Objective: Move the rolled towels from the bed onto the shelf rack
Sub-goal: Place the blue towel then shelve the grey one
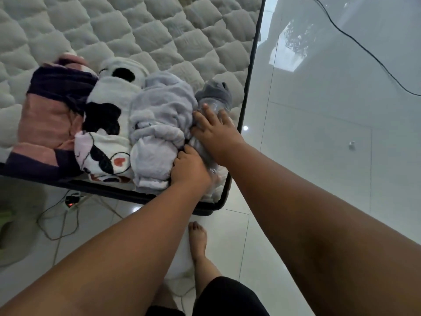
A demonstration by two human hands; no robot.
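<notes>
Several rolled towels lie side by side at the near corner of the bed (159, 37): a pink and purple one (47, 117), a white one with black cartoon prints (107, 124), a light grey one (157, 124), and a dark grey one (215, 93) at the very edge. My right hand (215, 132) lies over the top of the dark grey roll. My left hand (190, 169) grips that roll's near end, fingers pushed in between it and the light grey roll. Both hands hide most of the dark grey roll. No shelf rack is in view.
The bed's black frame edge (250, 83) runs along the right and front. A glossy white tiled floor (330, 133) lies to the right, with a black cable (364, 46) across it. A power strip with wires (71, 202) sits under the bed front. My bare foot (198, 238) stands below.
</notes>
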